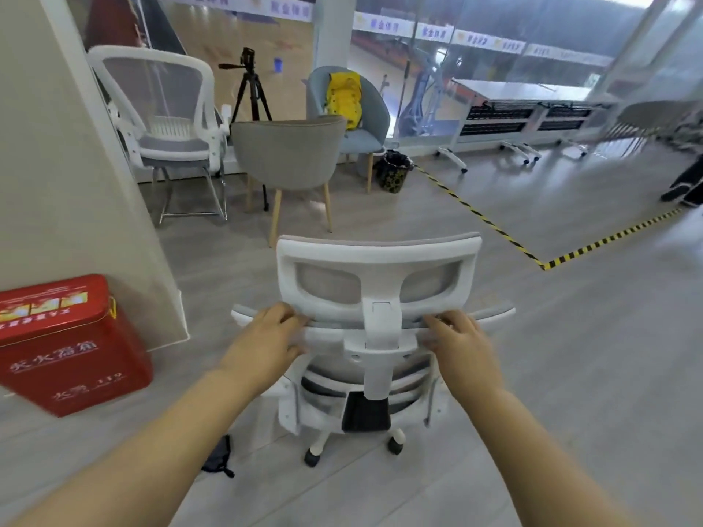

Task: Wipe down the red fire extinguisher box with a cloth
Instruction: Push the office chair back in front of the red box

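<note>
The red fire extinguisher box (72, 348) stands on the floor at the left, against a beige wall, with white lettering on its front. Directly in front of me is a white office chair (376, 298) on castors, seen from behind. My left hand (266, 336) grips the top edge of its backrest on the left side. My right hand (460, 344) grips the same edge on the right side. Both hands are well to the right of the box. I see no cloth in either hand.
A dark bag or strap (218, 456) lies on the floor left of the chair base. Behind stand a white mesh chair (167, 119), a grey chair (289, 161), a blue chair with a yellow backpack (344, 98), a tripod (249, 89) and a bin (393, 171). Yellow-black tape (494, 226) crosses the floor.
</note>
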`<action>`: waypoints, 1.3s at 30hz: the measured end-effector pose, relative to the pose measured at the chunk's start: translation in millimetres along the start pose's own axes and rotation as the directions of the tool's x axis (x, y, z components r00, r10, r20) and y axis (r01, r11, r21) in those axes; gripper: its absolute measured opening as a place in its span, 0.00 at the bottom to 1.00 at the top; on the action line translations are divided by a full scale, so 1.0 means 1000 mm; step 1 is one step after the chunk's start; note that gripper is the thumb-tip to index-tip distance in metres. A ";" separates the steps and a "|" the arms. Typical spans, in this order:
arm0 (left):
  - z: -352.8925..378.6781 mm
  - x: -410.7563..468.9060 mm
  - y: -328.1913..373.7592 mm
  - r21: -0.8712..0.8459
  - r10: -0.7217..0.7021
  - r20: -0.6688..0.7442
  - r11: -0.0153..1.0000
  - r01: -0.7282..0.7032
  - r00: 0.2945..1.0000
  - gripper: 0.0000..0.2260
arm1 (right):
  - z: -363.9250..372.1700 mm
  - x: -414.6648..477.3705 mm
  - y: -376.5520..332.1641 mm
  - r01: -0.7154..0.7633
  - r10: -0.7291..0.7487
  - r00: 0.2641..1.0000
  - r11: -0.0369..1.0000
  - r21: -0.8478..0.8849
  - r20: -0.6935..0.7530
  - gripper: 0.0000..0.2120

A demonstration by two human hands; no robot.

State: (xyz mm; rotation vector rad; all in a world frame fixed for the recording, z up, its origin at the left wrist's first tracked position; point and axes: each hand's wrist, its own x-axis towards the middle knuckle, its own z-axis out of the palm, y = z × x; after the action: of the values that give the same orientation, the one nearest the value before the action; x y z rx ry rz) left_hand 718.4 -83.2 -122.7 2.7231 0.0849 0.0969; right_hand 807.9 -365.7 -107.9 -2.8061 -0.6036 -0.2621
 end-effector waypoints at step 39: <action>-0.005 0.210 -0.067 -0.006 -0.406 -0.152 0.912 0.409 0.901 0.19 | 0.071 0.292 0.000 0.389 -0.397 0.917 0.913 -0.123 -0.041 0.20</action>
State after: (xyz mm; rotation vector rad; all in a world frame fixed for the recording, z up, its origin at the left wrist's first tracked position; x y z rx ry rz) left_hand 924.2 -4.6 -133.2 2.6554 0.7011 0.1794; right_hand 1078.8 -234.8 -108.5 -2.7419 -1.1730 -0.4764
